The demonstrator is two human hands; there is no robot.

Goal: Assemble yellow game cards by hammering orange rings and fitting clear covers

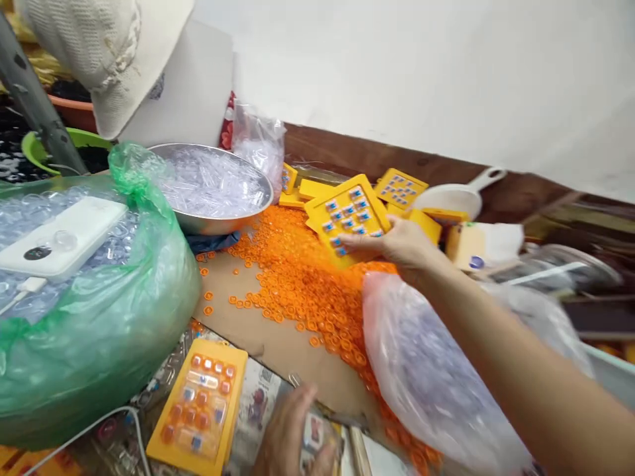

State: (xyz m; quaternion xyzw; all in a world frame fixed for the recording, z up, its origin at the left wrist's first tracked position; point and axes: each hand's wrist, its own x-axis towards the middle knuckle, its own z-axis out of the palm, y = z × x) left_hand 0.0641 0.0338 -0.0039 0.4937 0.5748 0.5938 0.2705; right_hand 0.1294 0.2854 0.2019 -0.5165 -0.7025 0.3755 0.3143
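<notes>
My right hand [397,246] reaches forward and grips the near edge of a yellow tray [347,213] whose slots hold small blue-and-white pieces; the tray is tilted over a heap of orange rings [302,277]. My left hand [292,436] rests low at the bottom edge, fingers curled over a small white-and-orange object that I cannot name. Beside it lies another yellow tray [201,406] filled with orange and blue pieces.
A metal bowl [218,221] of clear plastic pieces stands behind the rings. A green bag [99,317] of clear parts with a white power bank [64,238] on top is at left. A clear bag [426,377] lies under my right arm. More yellow trays [401,188] lean by the wall.
</notes>
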